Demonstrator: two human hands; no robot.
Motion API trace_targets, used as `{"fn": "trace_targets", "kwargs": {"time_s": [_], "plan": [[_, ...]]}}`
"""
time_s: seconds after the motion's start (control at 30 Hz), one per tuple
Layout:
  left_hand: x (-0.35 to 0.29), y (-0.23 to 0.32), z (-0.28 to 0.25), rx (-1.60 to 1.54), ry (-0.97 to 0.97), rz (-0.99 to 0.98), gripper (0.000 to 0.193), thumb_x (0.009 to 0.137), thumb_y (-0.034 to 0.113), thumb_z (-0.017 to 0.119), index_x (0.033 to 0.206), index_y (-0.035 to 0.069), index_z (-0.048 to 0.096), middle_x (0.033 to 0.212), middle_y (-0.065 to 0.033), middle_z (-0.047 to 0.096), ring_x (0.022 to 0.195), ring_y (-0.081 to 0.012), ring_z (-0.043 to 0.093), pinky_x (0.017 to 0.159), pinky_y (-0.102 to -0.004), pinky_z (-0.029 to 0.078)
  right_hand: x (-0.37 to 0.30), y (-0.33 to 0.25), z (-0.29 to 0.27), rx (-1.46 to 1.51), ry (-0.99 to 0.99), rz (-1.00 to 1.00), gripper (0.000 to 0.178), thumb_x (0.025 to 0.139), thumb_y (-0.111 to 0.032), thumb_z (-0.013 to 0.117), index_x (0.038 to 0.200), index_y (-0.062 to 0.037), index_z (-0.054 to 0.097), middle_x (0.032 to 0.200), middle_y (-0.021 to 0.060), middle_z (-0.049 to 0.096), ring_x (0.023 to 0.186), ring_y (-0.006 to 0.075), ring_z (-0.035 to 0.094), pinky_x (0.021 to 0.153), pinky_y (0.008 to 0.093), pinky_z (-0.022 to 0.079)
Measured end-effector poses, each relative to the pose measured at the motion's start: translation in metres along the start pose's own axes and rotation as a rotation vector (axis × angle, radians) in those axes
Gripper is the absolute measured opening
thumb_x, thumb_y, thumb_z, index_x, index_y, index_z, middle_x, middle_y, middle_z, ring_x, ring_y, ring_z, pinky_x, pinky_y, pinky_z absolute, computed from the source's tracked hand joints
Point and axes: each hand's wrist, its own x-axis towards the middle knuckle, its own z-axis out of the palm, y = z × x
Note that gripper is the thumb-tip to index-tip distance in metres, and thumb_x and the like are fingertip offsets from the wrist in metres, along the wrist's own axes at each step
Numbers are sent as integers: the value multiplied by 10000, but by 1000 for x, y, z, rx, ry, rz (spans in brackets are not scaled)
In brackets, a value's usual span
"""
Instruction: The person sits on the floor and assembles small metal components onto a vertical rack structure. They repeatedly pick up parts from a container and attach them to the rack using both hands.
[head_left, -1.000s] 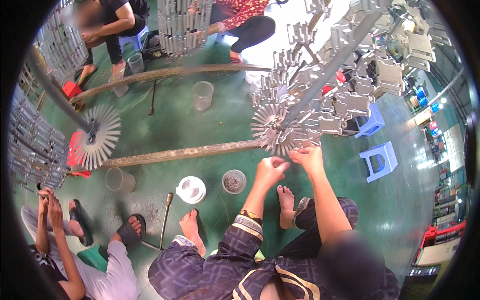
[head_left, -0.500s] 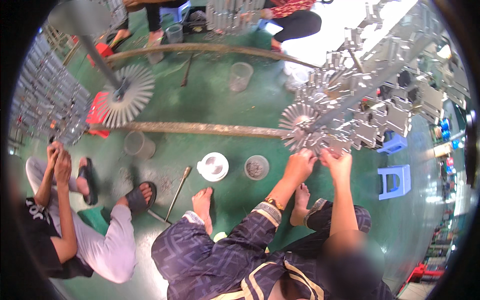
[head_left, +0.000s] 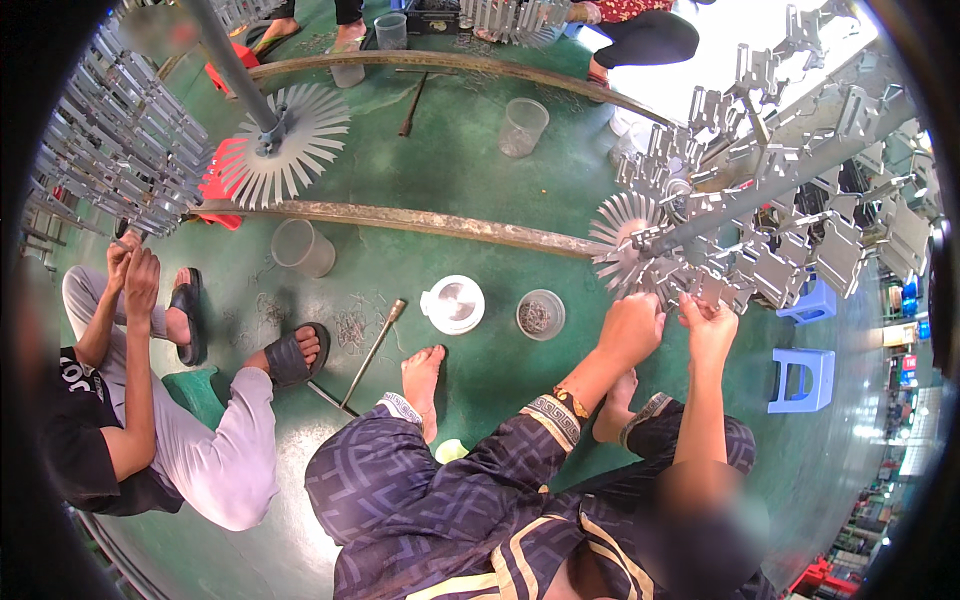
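The left hand (head_left: 635, 325) is curling its fingers and the right hand (head_left: 711, 325) is pinching, both working against a grey metal rack of bent plates (head_left: 836, 255) that is crowding eleven to two o'clock; whether either grip is grasping anything, I cannot tell. At nine o'clock a translucent, round plastic cup of metal bits (head_left: 557, 300) is standing, then a round white tub (head_left: 453, 328). A blue plastic stool (head_left: 805, 358) is standing at four. A long brown rail (head_left: 420, 222) is barring ten o'clock.

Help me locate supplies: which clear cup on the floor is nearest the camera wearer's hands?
The cup just right of the white tub, nearest the left hand; it holds small grey pieces, while the others stand farther off.
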Motion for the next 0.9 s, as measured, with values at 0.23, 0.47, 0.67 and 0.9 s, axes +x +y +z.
{"fn": "trace_targets", "kwargs": {"time_s": [0.23, 0.47, 0.67, 0.9], "plan": [[-5, 21, -2, -93, 63, -119, 133, 745, 139, 596, 707, 15, 566, 742, -156, 608, 710, -332, 593, 633, -427, 456, 4, 5, -4, -67, -55, -22, 155, 717, -56, 704, 802, 47, 625, 681, 52, 614, 573, 81, 558, 487, 218, 471], [-12, -8, -32, -262, -195, -151, 153, 768, 146, 609, 780, -1, 568, 706, -174, 612, 705, -353, 595, 627, -390, 459, -8, -9, 2, -62, -122, -3, 152, 740, -66, 694, 814, 49, 627, 693, 59, 618, 576, 87, 565, 497, 212, 466], [-8, -3, -30, -64, -136, -119, 159, 744, 137, 613, 784, -10, 568, 709, -195, 603, 713, -376, 593, 635, -423, 468, -9, -11, 8, -50, -182, -16, 127, 756, -62, 680, 799, 43, 623, 681, 51, 611, 570, 79, 560, 503, 208, 462], [-26, -53, -55, 516, -1080, -303, 200, 614, 29, 689, 813, 29, 682, 895, -179, 641, 851, -311, 626, 696, -374, 507, -4, -9, 3, -46, -142, 5, 106, 759, -70, 679, 809, 7, 627, 690, 32, 609, 577, 81, 560, 498, 209, 459]]}}
